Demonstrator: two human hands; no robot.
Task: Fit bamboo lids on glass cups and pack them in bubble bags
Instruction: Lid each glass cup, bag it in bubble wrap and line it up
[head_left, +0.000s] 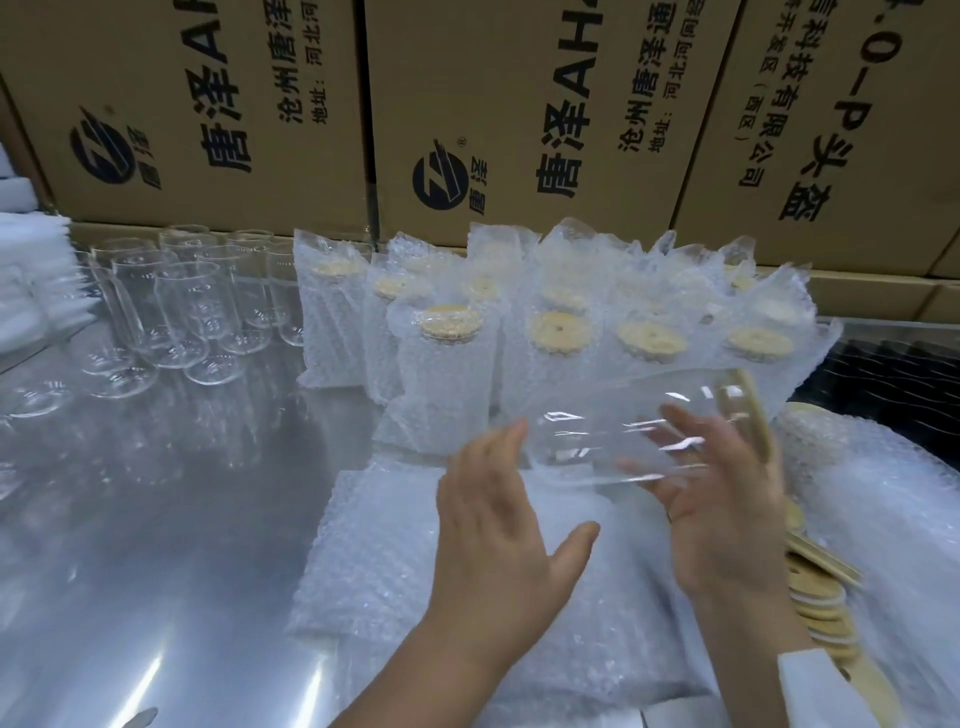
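Glass cup lies on its side in the air at about 3 o'clock of view centre, base toward 9 o'clock, mouth toward 3 o'clock. Bamboo lid is seated on the mouth end and seen edge-on. Cup outline is motion-blurred. Right hand is behind and under the cup, its fingers spread apart and nearly straight against the glass and visible through it. Left hand is at the base end, 4 fingers together and straight, thumb splayed out toward 3 o'clock; cannot tell whether the fingertips touch the base. Below both hands, at 6 o'clock, is a flat stack of empty bubble bags on the steel table. At 12 to 2 o'clock are upright bubble bags, each holding 1 lidded cup; the front row shows 4 lids through the wrap. At 10 o'clock is a cluster of bare cups, upright, open-topped, nothing inside. At 4 o'clock is a pile of loose lids, beside a heap of bubble wrap. Printed cardboard boxes form the wall at 12 o'clock. White foam sheets sit at the 9 o'clock edge.
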